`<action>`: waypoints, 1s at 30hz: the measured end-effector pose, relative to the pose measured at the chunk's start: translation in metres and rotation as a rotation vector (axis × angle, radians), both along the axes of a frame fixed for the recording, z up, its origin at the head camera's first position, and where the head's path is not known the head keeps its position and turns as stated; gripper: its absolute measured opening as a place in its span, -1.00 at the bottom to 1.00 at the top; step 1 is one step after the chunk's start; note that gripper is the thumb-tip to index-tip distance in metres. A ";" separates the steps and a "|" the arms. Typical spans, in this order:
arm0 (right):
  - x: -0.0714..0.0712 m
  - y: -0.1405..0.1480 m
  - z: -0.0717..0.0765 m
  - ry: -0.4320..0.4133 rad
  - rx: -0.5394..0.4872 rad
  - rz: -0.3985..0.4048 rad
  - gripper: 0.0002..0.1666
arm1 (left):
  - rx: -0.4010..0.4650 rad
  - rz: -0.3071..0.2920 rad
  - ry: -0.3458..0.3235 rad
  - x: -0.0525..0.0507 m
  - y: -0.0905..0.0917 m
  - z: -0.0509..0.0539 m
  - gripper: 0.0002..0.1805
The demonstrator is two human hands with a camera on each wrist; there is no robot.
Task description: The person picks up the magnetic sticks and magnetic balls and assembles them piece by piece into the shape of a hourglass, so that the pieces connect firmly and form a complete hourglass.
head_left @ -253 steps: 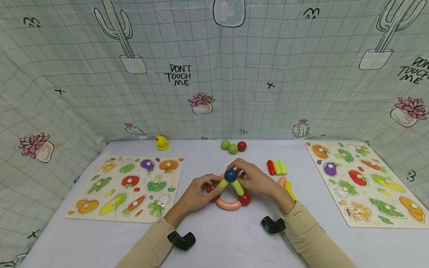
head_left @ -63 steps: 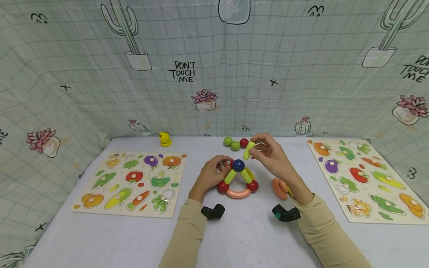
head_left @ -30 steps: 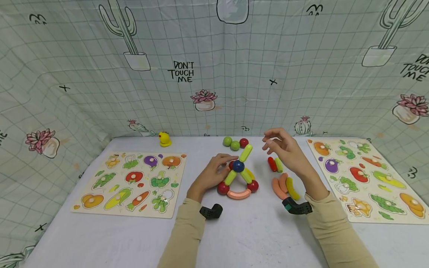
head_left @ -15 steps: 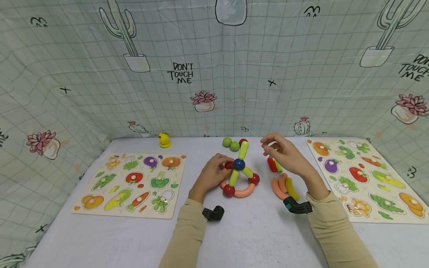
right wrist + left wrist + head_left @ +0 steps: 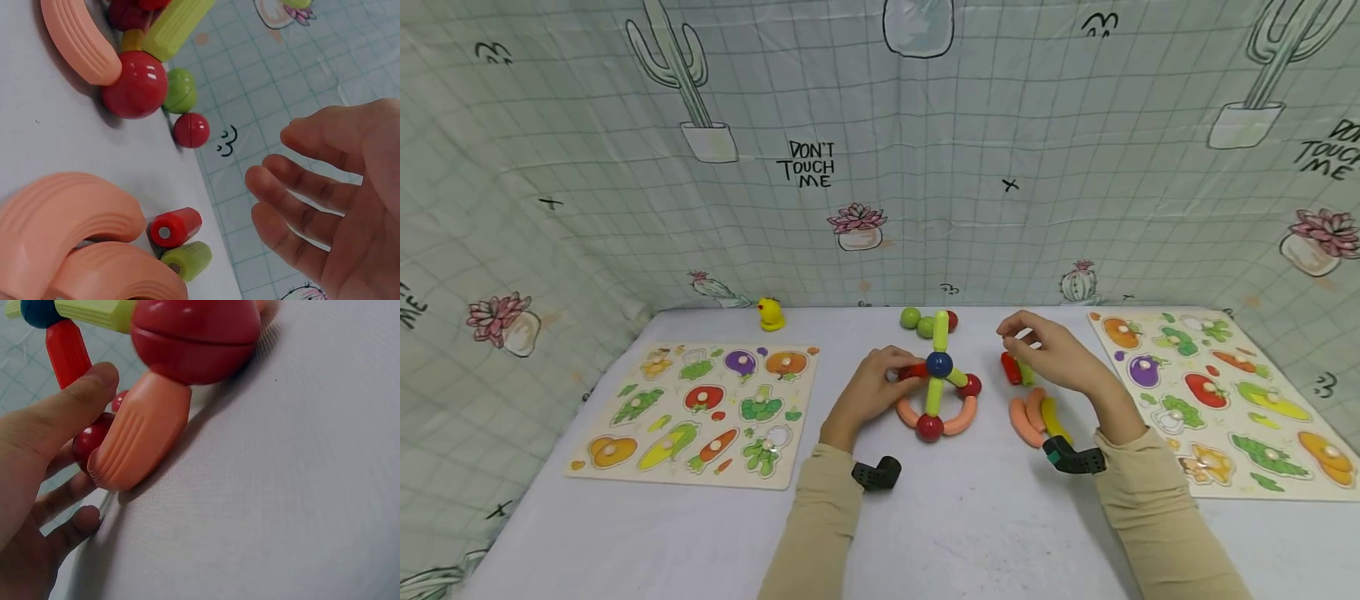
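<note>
A frame of magnetic sticks and balls stands on the table, with a blue ball [image 5: 939,364] at its peak. Straight green sticks [image 5: 933,397] slope down from it to red balls [image 5: 929,428], and curved orange sticks [image 5: 961,416] join those at the base. Another green stick [image 5: 941,331] points up from the blue ball. My left hand [image 5: 874,387] pinches the frame's red stick [image 5: 67,354] at the left; its lower fingers are partly hidden behind the frame. My right hand [image 5: 1051,352] hovers, fingers relaxed and holding nothing, above a loose red stick [image 5: 176,227] and green stick [image 5: 187,261].
Loose curved orange sticks [image 5: 1026,421] and a yellow one [image 5: 1054,419] lie right of the frame. Green balls [image 5: 910,317] and a red ball [image 5: 952,321] sit behind it. Vegetable puzzle boards [image 5: 692,479] flank both sides. A yellow duck [image 5: 771,314] stands at the back left.
My right hand set a green stick on the blue ball, let go and drew back to the right. Under my left hand the frame has turned, its front red ball swinging rightward.
</note>
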State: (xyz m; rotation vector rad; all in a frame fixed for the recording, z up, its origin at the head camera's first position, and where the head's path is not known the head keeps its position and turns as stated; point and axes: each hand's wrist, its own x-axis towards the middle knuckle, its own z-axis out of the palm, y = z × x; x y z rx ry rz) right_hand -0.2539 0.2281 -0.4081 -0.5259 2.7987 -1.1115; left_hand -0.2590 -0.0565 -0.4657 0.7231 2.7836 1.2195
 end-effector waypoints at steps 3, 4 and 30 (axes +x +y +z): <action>0.001 0.003 0.001 0.007 0.014 -0.003 -0.67 | -0.027 0.017 -0.023 0.000 0.001 0.002 -0.66; 0.002 0.004 0.001 0.010 0.023 -0.005 -0.66 | -0.040 0.019 -0.034 0.000 0.002 0.002 -0.67; -0.002 0.011 -0.014 -0.037 0.190 -0.061 -0.64 | -0.163 0.069 -0.252 0.004 -0.005 0.045 -0.72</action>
